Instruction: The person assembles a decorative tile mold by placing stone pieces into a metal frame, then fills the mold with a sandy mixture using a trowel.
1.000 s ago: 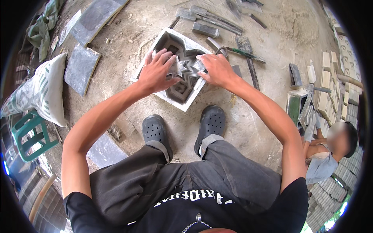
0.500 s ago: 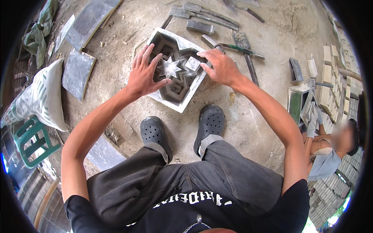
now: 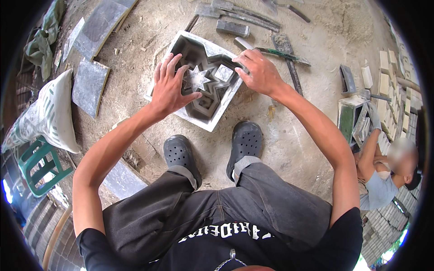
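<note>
A white-rimmed mould (image 3: 211, 125) with a grey, zigzag-walled cavity lies on the ground ahead of my feet. In its middle is a pale eight-pointed star (image 3: 197, 80), with a pale square block (image 3: 224, 73) to the star's right. My left hand (image 3: 170, 90) is open over the mould's left side, fingers spread and the thumb reaching toward the star. At the upper right corner, my right hand (image 3: 260, 73) has its fingers curled over the mould's rim and dark inner wall. My right palm hides part of that corner.
A green-handled tool (image 3: 282, 55) and a metal block (image 3: 232, 28) lie beyond the mould. Flat grey slabs (image 3: 90, 88), a sack (image 3: 56, 108) and a green stool (image 3: 43, 167) are leftward. At right, a co-worker (image 3: 384, 180) sits by a green metal box mould (image 3: 349, 118).
My right fingers have closed further at the mould's corner, while my left hand has shifted only slightly. The co-worker's arm has moved upward over the green box mould.
</note>
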{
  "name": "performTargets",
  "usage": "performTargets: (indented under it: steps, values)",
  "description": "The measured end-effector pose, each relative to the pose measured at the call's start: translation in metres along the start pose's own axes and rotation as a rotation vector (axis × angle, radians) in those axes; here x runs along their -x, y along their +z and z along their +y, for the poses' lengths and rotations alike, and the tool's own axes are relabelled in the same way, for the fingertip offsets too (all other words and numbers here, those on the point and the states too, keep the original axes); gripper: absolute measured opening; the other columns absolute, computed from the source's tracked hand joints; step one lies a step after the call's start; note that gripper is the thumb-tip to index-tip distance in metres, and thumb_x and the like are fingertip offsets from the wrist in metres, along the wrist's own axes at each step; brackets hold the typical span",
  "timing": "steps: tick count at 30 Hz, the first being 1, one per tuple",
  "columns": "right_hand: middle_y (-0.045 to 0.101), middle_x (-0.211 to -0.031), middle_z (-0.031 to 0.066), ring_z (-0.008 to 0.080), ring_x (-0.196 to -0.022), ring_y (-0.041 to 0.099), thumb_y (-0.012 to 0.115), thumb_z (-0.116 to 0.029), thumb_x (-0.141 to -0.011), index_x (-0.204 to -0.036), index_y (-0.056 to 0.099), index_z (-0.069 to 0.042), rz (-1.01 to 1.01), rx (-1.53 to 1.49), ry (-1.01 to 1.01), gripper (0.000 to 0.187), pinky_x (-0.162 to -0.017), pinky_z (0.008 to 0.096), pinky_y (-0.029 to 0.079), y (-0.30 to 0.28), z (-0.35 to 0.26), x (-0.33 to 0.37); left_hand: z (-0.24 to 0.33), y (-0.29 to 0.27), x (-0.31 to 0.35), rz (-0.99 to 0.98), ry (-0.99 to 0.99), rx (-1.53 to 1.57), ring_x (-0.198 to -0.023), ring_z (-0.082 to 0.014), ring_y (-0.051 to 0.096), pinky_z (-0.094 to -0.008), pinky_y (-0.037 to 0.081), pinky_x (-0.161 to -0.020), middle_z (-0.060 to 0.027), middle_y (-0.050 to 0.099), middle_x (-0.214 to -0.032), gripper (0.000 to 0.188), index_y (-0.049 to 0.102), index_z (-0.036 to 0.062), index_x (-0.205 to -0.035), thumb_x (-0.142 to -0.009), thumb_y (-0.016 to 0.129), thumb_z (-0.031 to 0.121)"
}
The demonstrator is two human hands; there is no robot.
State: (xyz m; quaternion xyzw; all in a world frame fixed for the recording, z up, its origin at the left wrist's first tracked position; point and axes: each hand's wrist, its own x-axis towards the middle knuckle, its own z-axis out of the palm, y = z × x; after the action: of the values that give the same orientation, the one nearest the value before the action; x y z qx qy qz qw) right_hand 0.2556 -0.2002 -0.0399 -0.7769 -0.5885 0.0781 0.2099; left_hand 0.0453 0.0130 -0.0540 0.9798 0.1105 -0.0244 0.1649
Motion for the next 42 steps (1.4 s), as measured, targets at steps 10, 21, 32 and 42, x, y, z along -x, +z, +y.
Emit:
performTargets:
  steps: [10,21,32,42]
  values:
    - [0.058,-0.109,0.0113,0.0301,-0.105,0.055,0.066,-0.017,-0.087,-0.114,0.062,-0.005,-0.003,0.010,0.033,0.030,-0.089,0.0395,0.050,0.011,0.003,0.003,-0.004,0.004,0.003,0.030,0.029,0.003,-0.148,-0.0370,0.012,-0.0536,0.011,-0.121,-0.0176,0.020,-0.157,0.090,0.049,0.0069,-0.137,-0.073,0.073,0.066]
    - [0.062,-0.111,0.0158,0.0325,-0.107,0.060,0.063,-0.024,-0.089,-0.116,0.061,-0.005,0.060,-0.006,0.154,0.032,-0.089,0.0395,0.052,-0.008,0.008,-0.005,-0.014,-0.001,-0.005,0.033,0.008,-0.084,-0.149,-0.0393,0.008,-0.0564,0.018,-0.120,-0.0211,0.007,-0.161,0.090,0.045,0.0081,-0.142,-0.079,0.067,0.069]
    - [0.041,-0.142,0.0307,0.0398,-0.130,0.044,0.047,-0.086,-0.078,-0.146,0.034,0.004,-0.340,-1.044,1.289,0.114,-0.095,0.0568,0.047,-0.017,-0.012,0.003,-0.068,-0.019,-0.047,-0.129,-0.429,0.480,-0.091,-0.0313,0.071,-0.0397,0.054,-0.086,-0.0227,0.072,-0.100,0.083,0.056,-0.0084,-0.127,-0.083,0.067,0.061]
    - [0.063,-0.119,0.0134,0.0245,-0.106,0.057,0.058,-0.075,-0.082,-0.117,0.067,-0.018,-0.067,-1.393,1.405,0.068,-0.091,0.0482,0.046,0.068,0.031,0.010,-0.047,-0.004,-0.088,-0.093,-0.499,0.295,-0.091,-0.0386,0.068,-0.0449,0.053,-0.081,-0.0211,0.071,-0.095,0.054,0.067,0.0009,-0.104,-0.084,0.065,0.051]
